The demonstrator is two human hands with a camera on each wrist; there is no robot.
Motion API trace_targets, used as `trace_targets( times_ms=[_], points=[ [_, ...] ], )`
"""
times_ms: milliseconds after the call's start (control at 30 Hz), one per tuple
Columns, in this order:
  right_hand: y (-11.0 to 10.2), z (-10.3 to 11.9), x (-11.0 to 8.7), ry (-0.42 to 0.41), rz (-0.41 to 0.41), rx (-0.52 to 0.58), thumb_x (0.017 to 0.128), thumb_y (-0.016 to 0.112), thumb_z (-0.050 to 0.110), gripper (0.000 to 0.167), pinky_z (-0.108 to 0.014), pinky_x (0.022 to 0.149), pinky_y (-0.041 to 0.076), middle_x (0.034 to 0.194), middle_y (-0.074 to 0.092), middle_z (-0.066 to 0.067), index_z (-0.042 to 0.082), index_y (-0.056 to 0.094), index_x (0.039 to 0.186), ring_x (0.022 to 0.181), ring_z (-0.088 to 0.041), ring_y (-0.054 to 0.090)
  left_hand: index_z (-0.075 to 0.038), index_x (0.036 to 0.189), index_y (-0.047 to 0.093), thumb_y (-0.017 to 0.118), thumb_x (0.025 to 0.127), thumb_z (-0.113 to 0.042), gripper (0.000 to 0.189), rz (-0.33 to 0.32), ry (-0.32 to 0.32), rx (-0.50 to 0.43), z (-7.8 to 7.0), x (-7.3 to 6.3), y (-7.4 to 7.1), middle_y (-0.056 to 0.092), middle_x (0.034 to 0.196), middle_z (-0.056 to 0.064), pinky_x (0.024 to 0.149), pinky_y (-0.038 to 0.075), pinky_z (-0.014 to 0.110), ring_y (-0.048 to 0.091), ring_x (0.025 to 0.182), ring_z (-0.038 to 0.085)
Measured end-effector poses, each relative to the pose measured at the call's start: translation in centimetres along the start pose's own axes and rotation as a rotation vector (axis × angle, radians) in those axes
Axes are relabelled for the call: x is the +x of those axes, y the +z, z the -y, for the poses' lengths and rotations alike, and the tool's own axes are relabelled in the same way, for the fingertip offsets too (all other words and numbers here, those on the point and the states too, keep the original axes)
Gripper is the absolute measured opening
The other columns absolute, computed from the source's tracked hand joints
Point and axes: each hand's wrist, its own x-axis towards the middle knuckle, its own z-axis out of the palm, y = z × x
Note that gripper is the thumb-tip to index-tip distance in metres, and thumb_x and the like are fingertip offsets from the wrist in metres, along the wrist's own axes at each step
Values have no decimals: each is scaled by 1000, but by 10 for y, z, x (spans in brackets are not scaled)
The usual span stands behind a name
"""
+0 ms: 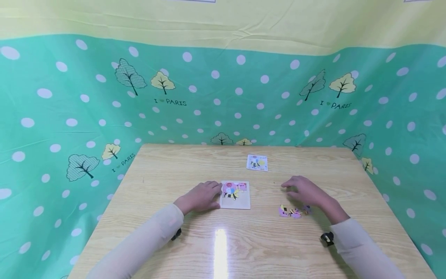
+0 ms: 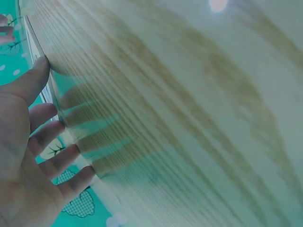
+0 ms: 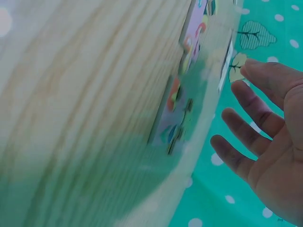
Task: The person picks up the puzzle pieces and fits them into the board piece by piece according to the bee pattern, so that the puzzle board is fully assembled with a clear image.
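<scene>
A square puzzle board lies on the table, its upper part filled with a bee and balloon picture and its lower part plain. My left hand rests at the board's left edge. In the left wrist view its thumb touches that edge and the fingers are spread along it. My right hand hovers over the table right of the board, holding nothing, fingers extended in the right wrist view. Just below it lie several loose pinkish-purple puzzle pieces, close together.
Behind the board lies a small square picture card with a similar bee design. The wooden table ends at a green dotted cloth hung at the back and sides. A bright light reflection shows on the table's near part.
</scene>
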Motion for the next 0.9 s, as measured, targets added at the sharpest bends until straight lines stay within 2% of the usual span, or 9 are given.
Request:
trace_targets(
  times_ms=[233,600,900],
  points=[
    [-4,-12,-12,30,-9,0,92,71,9,27,-50,93,59,112,73,-9,7,74,119,103,-27,67,-12,138,60,64,95,-53,59,-6,6,1,-1,0,0,51,154,13,117,45,48,49,142,31],
    [-7,-33,-26,53,11,11,86,73,4,28,-48,89,60,108,74,-7,7,75,114,101,-28,68,-7,143,55,67,93,-52,68,-20,16,18,0,0,-1,53,151,15,117,45,47,50,140,32],
    [-3,-35,-31,72,55,-12,84,74,1,30,-44,87,60,105,73,-4,7,76,113,96,-22,66,-6,144,54,67,94,-52,69,-15,13,12,-1,0,-1,53,151,15,117,45,47,50,140,32]
  ],
)
